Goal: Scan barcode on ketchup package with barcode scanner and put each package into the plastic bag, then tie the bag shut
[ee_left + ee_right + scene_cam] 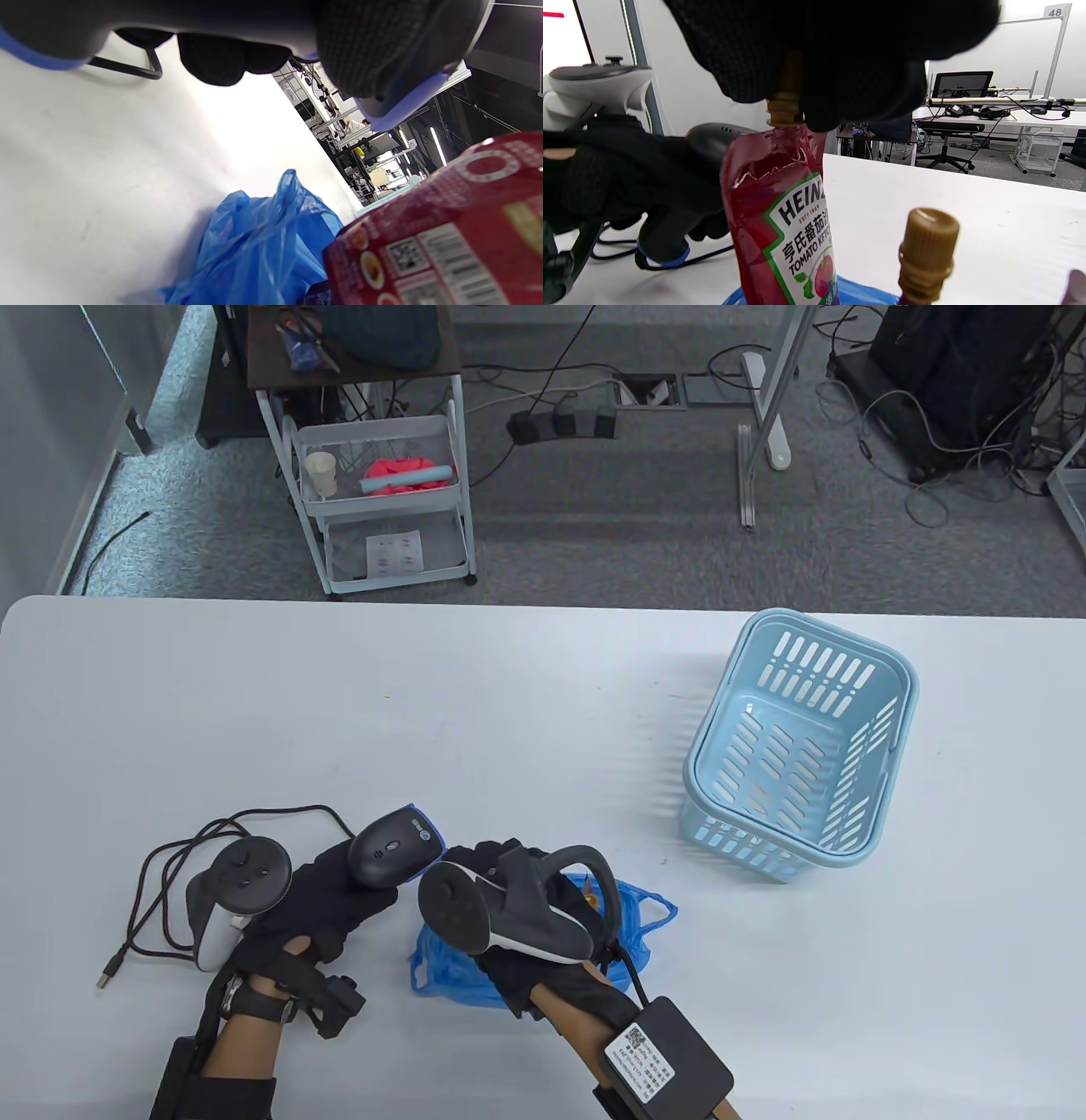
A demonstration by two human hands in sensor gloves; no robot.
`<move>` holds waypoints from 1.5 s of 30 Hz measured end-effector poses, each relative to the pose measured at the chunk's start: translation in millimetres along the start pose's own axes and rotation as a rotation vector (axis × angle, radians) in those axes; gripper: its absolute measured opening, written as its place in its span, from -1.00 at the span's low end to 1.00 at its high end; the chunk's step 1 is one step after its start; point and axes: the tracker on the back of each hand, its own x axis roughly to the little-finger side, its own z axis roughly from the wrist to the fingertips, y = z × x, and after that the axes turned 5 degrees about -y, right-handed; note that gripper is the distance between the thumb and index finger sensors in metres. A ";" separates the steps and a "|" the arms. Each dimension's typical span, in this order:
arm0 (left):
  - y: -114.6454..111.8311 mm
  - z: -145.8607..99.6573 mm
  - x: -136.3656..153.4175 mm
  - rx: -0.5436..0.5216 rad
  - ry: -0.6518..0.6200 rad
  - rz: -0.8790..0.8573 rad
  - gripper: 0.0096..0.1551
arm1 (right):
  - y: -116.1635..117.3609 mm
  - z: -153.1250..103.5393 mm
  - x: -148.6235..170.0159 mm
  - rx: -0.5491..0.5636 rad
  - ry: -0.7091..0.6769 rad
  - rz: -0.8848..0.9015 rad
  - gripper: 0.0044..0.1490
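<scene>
Gripping the dark grey handheld barcode scanner (pixel 392 848), the left hand (pixel 327 899) aims right; the right hand (pixel 517 899) pinches the red ketchup pouch (pixel 785 220) by its spout, hanging upright above the crumpled blue plastic bag (pixel 632 920), barcode facing the scanner.

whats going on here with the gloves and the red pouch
A person in sensor gloves is scanning ketchup. The left hand grips a barcode scanner, aimed toward the red ketchup pouch, which the right hand holds by its cap, upright over a blue plastic bag lying on the white table. The wrist view shows the pouch's printed back facing the scanner. A second pouch's brown cap pokes up beside it. The blue basket at the right looks empty.
</scene>
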 end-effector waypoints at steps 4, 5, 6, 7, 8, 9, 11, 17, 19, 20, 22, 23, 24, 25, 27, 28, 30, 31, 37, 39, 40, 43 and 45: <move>-0.3 0.0 -0.3 0.004 -0.001 0.004 -0.34 | 10.5 4.8 -4.1 -0.046 0.002 -0.052 -0.43; -0.3 0.0 -0.5 0.004 -0.001 0.004 -0.34 | 12.5 6.0 -4.8 -0.055 0.003 -0.061 -0.44; -0.3 0.0 -0.4 0.004 -0.001 0.003 -0.34 | 14.8 7.2 -5.5 -0.066 0.005 -0.070 -0.44; -0.2 -0.1 -0.6 0.004 -0.001 0.001 -0.34 | 16.7 8.2 -6.2 -0.075 0.005 -0.079 -0.44; -0.1 -0.1 -0.5 0.004 -0.001 -0.001 -0.34 | 18.6 9.1 -6.8 -0.080 0.006 -0.088 -0.43; 0.0 -0.2 -0.8 0.004 -0.001 -0.003 -0.34 | 20.7 10.2 -7.4 -0.089 0.006 -0.094 -0.43; 0.0 -0.2 -1.0 0.002 0.000 -0.005 -0.34 | 24.7 11.5 -8.8 -0.103 0.005 -0.106 -0.44; -0.3 0.1 -1.6 0.005 -0.001 -0.003 -0.34 | 33.7 14.1 -13.8 -0.145 0.002 -0.157 -0.43; -0.2 0.2 -1.8 0.005 -0.002 -0.006 -0.34 | 35.9 15.0 -15.6 -0.155 0.001 -0.172 -0.43; -0.1 0.2 -1.8 0.005 -0.002 -0.007 -0.34 | 36.6 15.5 -16.3 -0.158 0.001 -0.181 -0.44; -0.2 0.2 -1.9 0.005 -0.002 -0.008 -0.34 | 38.5 16.2 -17.7 -0.168 0.002 -0.195 -0.43; -0.2 0.3 -2.0 0.006 -0.001 -0.008 -0.34 | 39.5 16.4 -18.4 -0.170 0.001 -0.202 -0.43; -0.3 0.3 -2.0 0.006 -0.001 -0.008 -0.34 | 40.1 16.6 -18.9 -0.172 0.001 -0.208 -0.43; -0.3 0.2 -2.1 0.006 -0.001 -0.008 -0.34 | 39.9 16.3 -19.5 -0.167 0.002 -0.221 -0.43; -0.2 0.2 -2.2 0.006 -0.001 -0.008 -0.34 | 39.8 16.3 -19.4 -0.174 0.007 -0.226 -0.44; -0.1 0.2 -2.2 0.006 0.000 -0.008 -0.34 | 39.3 16.2 -18.9 -0.182 0.015 -0.230 -0.44; 0.0 0.0 -2.3 0.005 0.000 -0.008 -0.34 | 38.1 15.3 -17.8 -0.183 0.020 -0.229 -0.43; 0.0 0.0 -2.4 0.005 0.000 -0.008 -0.34 | 37.1 14.8 -16.6 -0.181 0.023 -0.223 -0.44; 0.2 -0.1 -2.6 0.006 0.002 -0.008 -0.34 | 22.7 7.1 -7.5 -0.117 0.038 -0.171 -0.42; 0.3 -0.1 -2.7 0.006 0.003 -0.007 -0.34 | 14.9 2.9 -3.6 -0.083 0.041 -0.140 -0.42; 0.3 -0.1 -2.7 0.006 0.002 -0.008 -0.34 | 11.5 0.8 -2.1 -0.067 0.041 -0.128 -0.42; 0.2 0.0 -2.8 0.007 0.003 -0.006 -0.34 | -2.8 -9.7 4.7 -0.003 0.046 -0.092 -0.41; 0.2 0.0 -2.9 0.008 0.003 -0.004 -0.34 | -10.5 -17.9 10.3 0.035 0.053 -0.074 -0.40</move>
